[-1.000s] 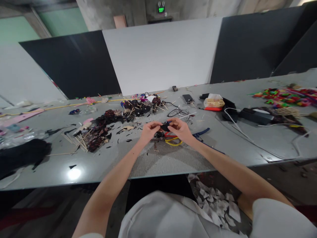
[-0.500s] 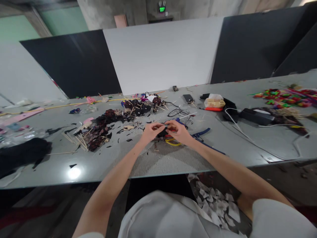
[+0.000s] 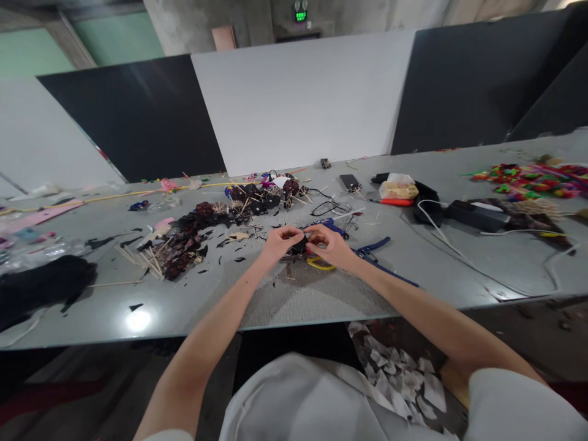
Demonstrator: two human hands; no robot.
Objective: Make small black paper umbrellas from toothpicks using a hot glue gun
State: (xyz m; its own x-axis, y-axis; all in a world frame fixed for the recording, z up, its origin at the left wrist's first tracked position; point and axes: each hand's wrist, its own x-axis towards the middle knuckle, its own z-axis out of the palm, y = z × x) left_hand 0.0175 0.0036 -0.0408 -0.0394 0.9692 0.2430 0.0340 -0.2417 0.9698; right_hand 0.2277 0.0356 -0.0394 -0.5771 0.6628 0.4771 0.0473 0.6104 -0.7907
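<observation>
Over the middle of the grey table, my left hand (image 3: 279, 242) and my right hand (image 3: 331, 245) meet with bent, pinching fingers. A small black piece (image 3: 300, 246), perhaps cloth, is between their fingertips; its exact form is too small to make out. Under and behind my right hand lie a blue tool (image 3: 337, 228), partly covered, and a yellow loop-shaped handle (image 3: 320, 264). Blue-handled pliers (image 3: 373, 248) rest just right of that hand. Small black scraps (image 3: 239, 260) are scattered left of my left hand.
Dark crumpled pieces with wooden sticks (image 3: 181, 257) spread to the left and back. A phone (image 3: 350, 183), a black power adapter (image 3: 478, 215) with white cable, and colourful items (image 3: 528, 182) lie right. Black cloth (image 3: 46, 285) sits at far left. Panels (image 3: 307, 104) stand behind.
Both hands stay in nearly the same place. Their fingers have shifted slightly around the black piece, with the fingertips a little further apart at the top.
</observation>
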